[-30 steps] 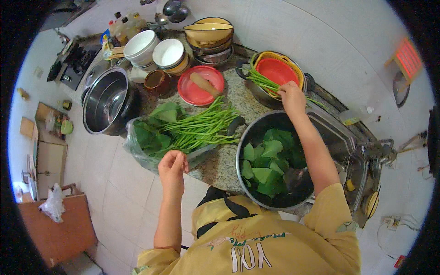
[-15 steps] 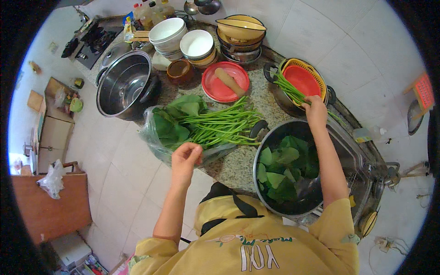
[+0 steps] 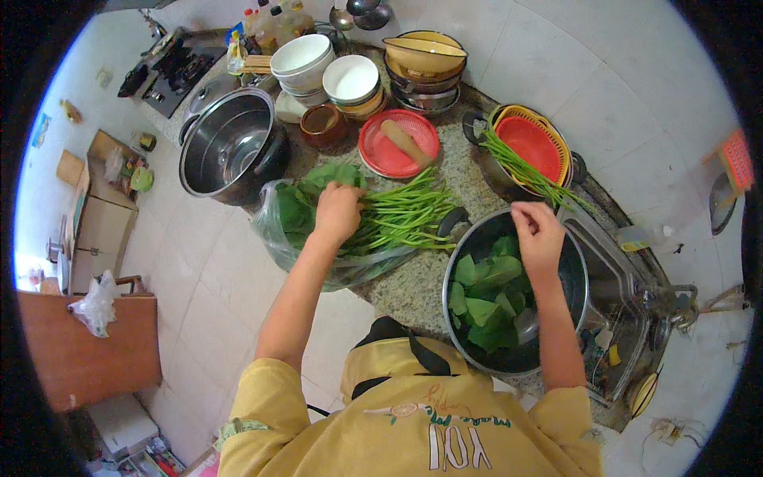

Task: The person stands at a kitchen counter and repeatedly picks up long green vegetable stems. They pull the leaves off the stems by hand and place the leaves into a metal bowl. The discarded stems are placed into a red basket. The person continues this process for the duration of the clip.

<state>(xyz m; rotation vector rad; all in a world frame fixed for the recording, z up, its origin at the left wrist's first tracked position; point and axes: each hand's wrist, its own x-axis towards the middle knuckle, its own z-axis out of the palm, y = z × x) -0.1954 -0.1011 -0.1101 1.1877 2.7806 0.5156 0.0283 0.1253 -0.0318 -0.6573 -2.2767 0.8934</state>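
My left hand (image 3: 339, 213) is on a heap of leafy greens, its fingers curled over the leaves (image 3: 294, 215) where they join the long green stems (image 3: 409, 211). A clear plastic bag (image 3: 274, 242) lies open beneath the heap. Over the right-hand pot (image 3: 584, 262), my right hand (image 3: 539, 237) has its fingers drawn together, with nothing visible in them. Loose green leaves (image 3: 489, 310) lie inside that pot. Bare stems (image 3: 520, 171) rest across a yellow and red basket (image 3: 534, 149) set in a smaller dark-handled pot behind it.
An uncovered steel pot (image 3: 230, 147) stands on the counter at left. Stacked white bowls (image 3: 352, 78), a brown pot (image 3: 323, 125) and a red plate with a wooden rod (image 3: 405, 143) line the back. The sink (image 3: 616, 294) is at right, with a faucet (image 3: 683, 298).
My right hand has let go of the stems on the basket and come back over the pot of leaves. My left hand has moved forward onto the greens in the bag.
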